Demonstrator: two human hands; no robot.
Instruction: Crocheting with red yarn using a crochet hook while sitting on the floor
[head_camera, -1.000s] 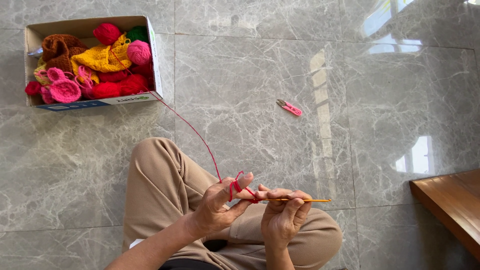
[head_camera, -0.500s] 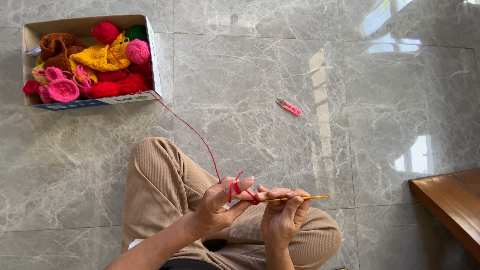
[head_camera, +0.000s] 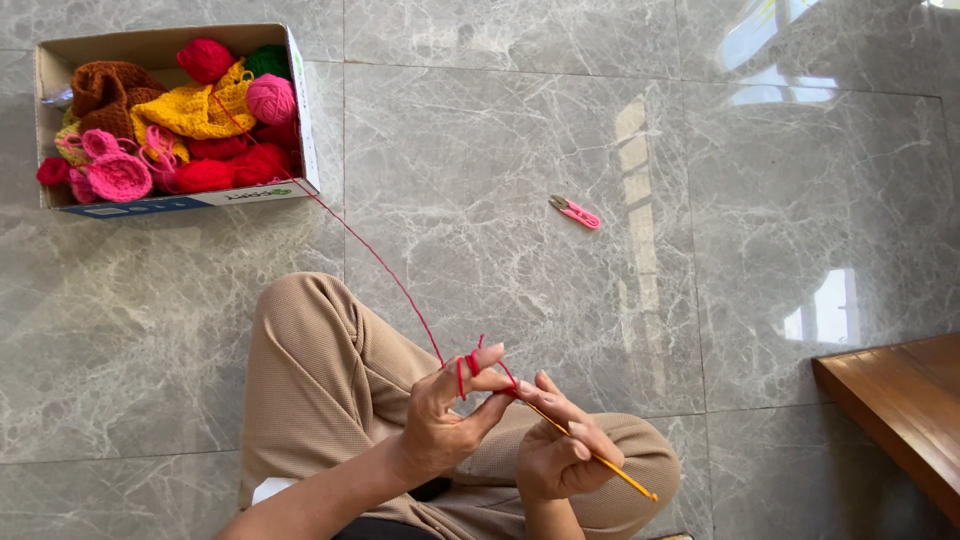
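The red yarn (head_camera: 380, 262) runs taut from the box (head_camera: 170, 40) down to the left hand (head_camera: 445, 420), where it wraps the raised forefinger and meets the hook (head_camera: 590, 455) just beside the thumb. The left hand is closed, thumb and finger pinching the yarn at the hook's tip. The right hand (head_camera: 560, 450), just right of the left and touching it, is closed round the yellow hook, whose free end points away to the lower right. Both hands hover over the bent knees in tan trousers (head_camera: 320, 380). The box, well up-left of the hands, holds red, pink, yellow, brown and green yarn. Pink snips (head_camera: 575, 211) lie on the marble floor (head_camera: 500, 150) above-right of the hands. A wooden bench (head_camera: 900, 400) edge sits far right.
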